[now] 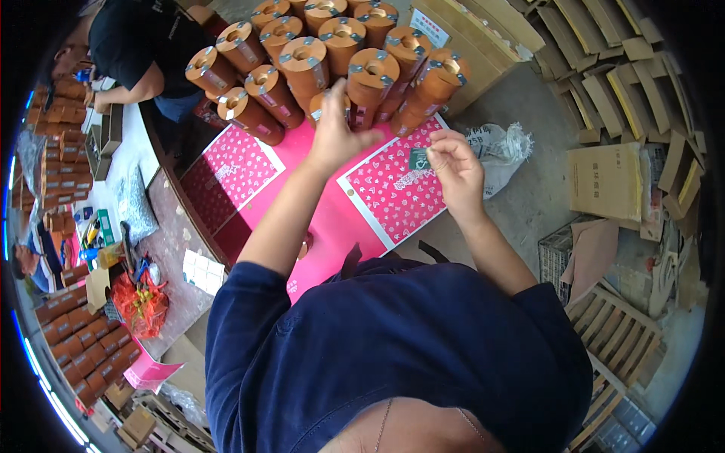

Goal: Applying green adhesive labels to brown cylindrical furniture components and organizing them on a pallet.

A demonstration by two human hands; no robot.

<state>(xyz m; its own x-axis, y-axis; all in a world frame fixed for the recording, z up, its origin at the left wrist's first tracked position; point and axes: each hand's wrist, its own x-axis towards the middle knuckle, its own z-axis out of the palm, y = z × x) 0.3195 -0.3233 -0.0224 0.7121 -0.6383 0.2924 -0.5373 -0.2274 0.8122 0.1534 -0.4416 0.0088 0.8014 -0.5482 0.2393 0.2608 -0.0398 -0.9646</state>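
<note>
Several orange-brown cylinders [373, 72] stand close together at the far side of a pink table [317, 204]. Each has a round hole in its top and small grey patches on the rim; some carry pale labels on their sides. My left hand [332, 140] is raised in front of the nearest cylinders, thumb and fingers spread, holding nothing. Whether its fingertips touch a cylinder I cannot tell. Further right, my right hand [461, 172] has thumb and fingertips pinched together. A small dark green piece [418, 158] shows beside those fingertips; whether it is held is unclear.
A large cardboard box [483, 49] borders the cylinders on the right, with a white sack [504, 151] below it. Cardboard pieces [642, 90] and a wooden pallet [615, 332] lie far right. Another person [155, 57] works at the left bench [185, 241], which holds a red plastic bag [142, 302].
</note>
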